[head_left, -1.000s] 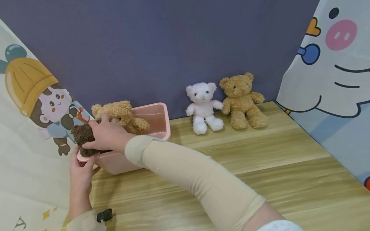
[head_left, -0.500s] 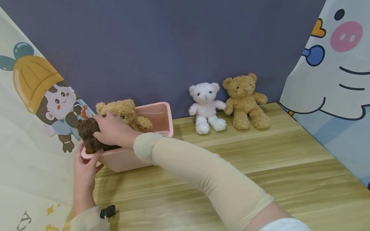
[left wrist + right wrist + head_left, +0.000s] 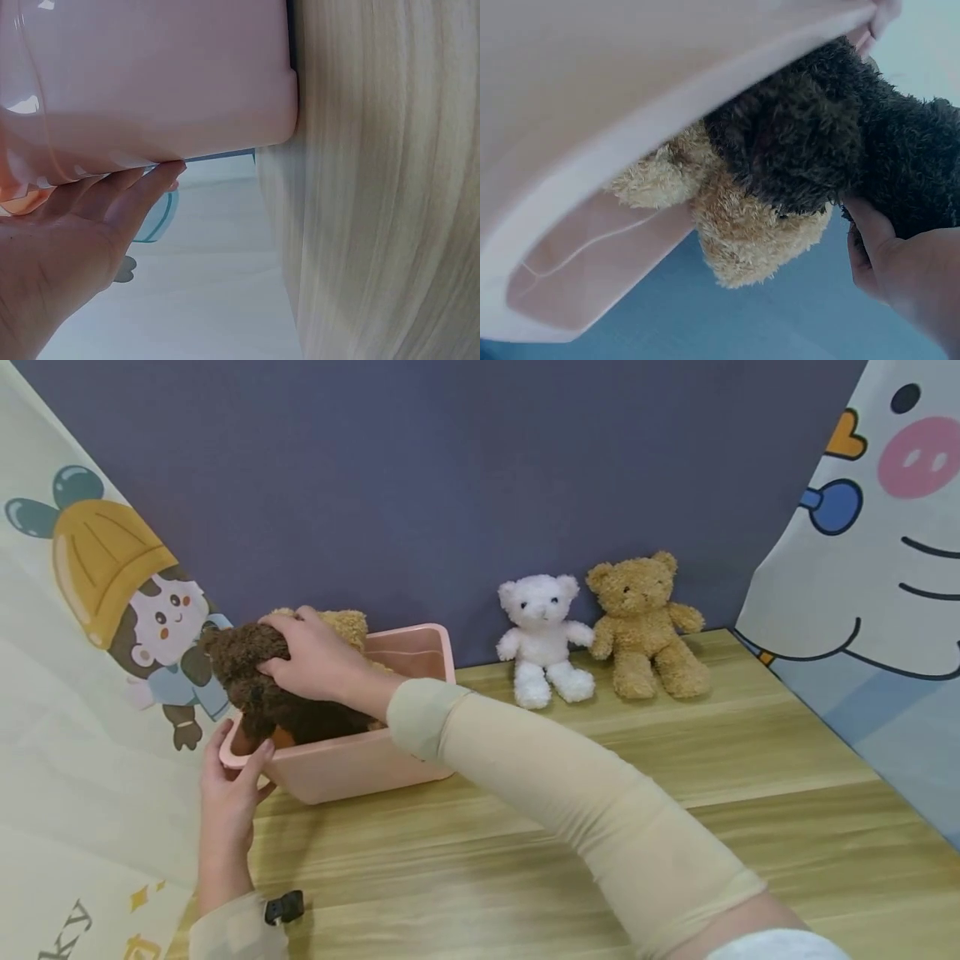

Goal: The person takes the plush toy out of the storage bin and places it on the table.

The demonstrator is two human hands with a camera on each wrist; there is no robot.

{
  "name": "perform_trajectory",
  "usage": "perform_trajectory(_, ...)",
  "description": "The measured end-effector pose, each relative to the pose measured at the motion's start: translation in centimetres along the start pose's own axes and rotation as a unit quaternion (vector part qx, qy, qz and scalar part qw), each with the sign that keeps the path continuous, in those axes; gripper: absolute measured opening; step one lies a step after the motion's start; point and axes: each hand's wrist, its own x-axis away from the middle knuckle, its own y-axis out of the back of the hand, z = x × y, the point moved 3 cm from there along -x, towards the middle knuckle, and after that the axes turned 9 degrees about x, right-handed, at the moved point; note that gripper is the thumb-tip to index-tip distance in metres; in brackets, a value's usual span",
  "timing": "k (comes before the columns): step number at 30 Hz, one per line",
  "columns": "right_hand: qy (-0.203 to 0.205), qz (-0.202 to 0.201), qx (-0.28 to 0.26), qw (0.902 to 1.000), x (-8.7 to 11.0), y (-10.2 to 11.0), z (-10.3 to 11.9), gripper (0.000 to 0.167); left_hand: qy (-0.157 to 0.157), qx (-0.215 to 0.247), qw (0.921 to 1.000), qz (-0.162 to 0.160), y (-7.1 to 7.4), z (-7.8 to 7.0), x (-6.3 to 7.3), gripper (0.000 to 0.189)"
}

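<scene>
My right hand (image 3: 322, 660) grips a dark brown teddy bear (image 3: 247, 664) by its upper body, at the left part of a pink plastic bin (image 3: 337, 768). The bear's head stands above the rim, and its lower body is still inside the bin. Behind it, a tan teddy bear (image 3: 348, 625) in the bin is mostly hidden by my hand in the head view. The right wrist view shows the tan bear (image 3: 757, 232) beside the brown fur. My left hand (image 3: 228, 802) holds the bin's left end at the rim, its fingers (image 3: 150, 187) against the outer wall.
A white teddy bear (image 3: 543, 618) and another tan teddy bear (image 3: 645, 627) sit upright against the dark back wall (image 3: 480, 485), right of the bin. Printed panels border the wooden table (image 3: 525, 835) on the left and right.
My right hand and the brown bear have risen and shifted right, showing more of the bear's body and covering more of the tan bear. My left hand keeps its hold; the head view has shifted slightly.
</scene>
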Motion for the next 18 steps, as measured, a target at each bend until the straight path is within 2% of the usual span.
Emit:
perform_trajectory(10, 0.003, -0.059, -0.070, 0.9958, 1.1, 4.3, -0.7, 0.061, -0.002, -0.003, 1.0000, 0.004, -0.2, 0.3, -0.2, 0.080)
perform_trajectory(18, -0.001, -0.133, -0.138, 0.9815, 3.4, 9.8, -3.3, 0.063, -0.008, 0.000, 0.9999, 0.008, -0.2, 0.5, -0.3, 0.079)
